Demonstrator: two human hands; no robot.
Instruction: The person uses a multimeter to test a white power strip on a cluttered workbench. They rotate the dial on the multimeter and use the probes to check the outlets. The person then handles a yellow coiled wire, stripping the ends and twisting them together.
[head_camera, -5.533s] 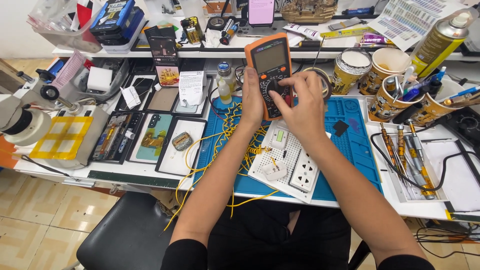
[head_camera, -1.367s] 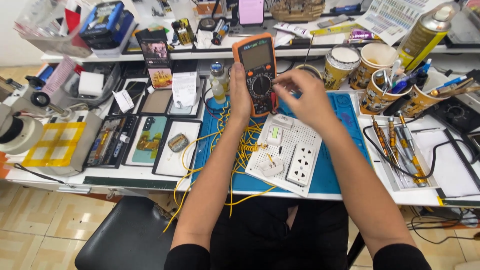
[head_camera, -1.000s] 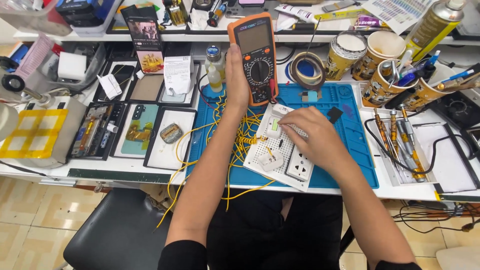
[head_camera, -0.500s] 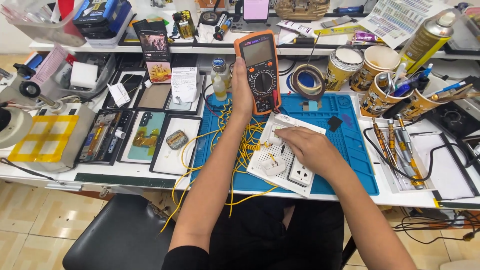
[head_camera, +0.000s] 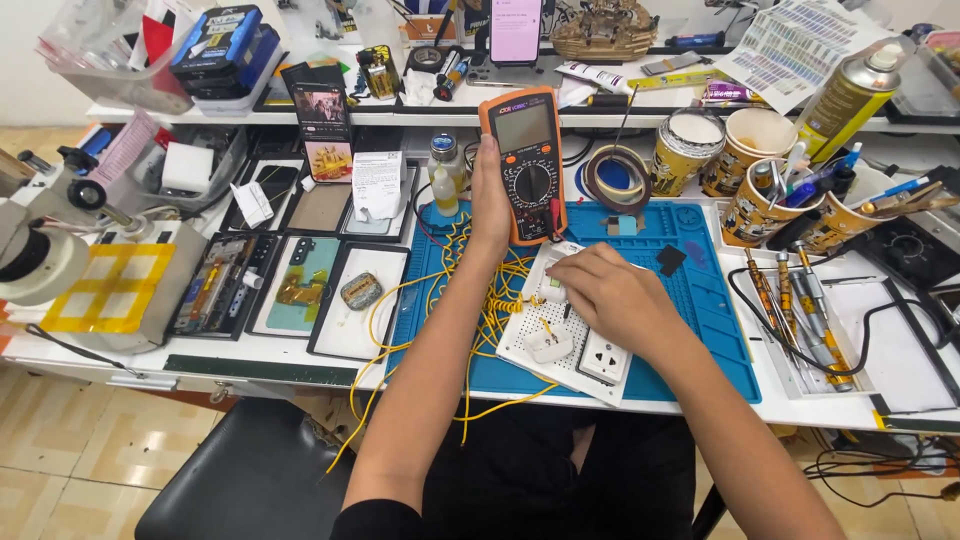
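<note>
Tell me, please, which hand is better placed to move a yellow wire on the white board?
Probably the right hand. It already rests on the white board, beside the yellow wires, and seems to hold nothing. The left hand has its grip around the orange multimeter, standing it upright on the blue mat.

a: the multimeter has an orange casing that looks like matt rubbery plastic, with a dull grey screen. the work mat is matt blue, rubbery.

b: the breadboard is white matt plastic, its wires glossy yellow. the spray can is shiny metal.
</note>
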